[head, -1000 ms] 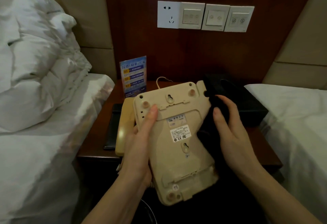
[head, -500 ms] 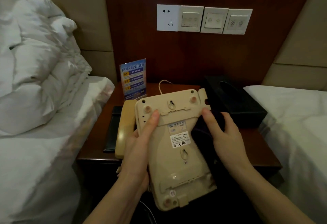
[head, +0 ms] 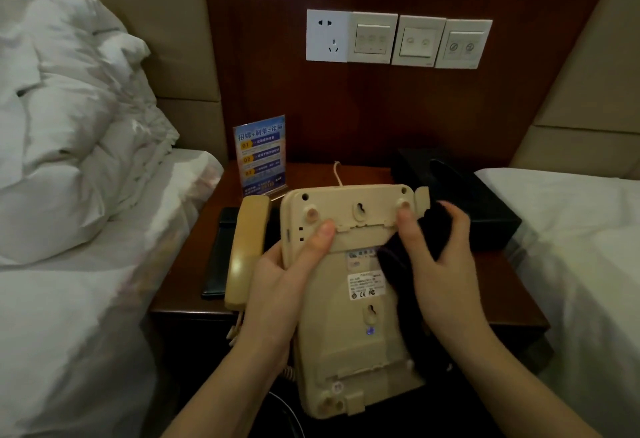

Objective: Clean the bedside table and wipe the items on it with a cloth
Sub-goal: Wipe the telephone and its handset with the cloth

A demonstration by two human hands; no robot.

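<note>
Head view: the left hand (head: 277, 285) grips an upturned beige telephone (head: 346, 316) above the bedside table (head: 194, 264) while the right hand (head: 440, 261), clutching a dark cloth (head: 415, 243), rubs its underside. The sign (head: 260, 155), black box (head: 460, 191) and tabletop likely await wiping. Base label reads "CE FC"; the sign lists 01, 02, 03.

Dim, warm light; the bedding (head: 65, 146) left of the table (head: 502, 285) glows brightest. Edges bow; the phone (head: 346, 299) looks soft.
</note>
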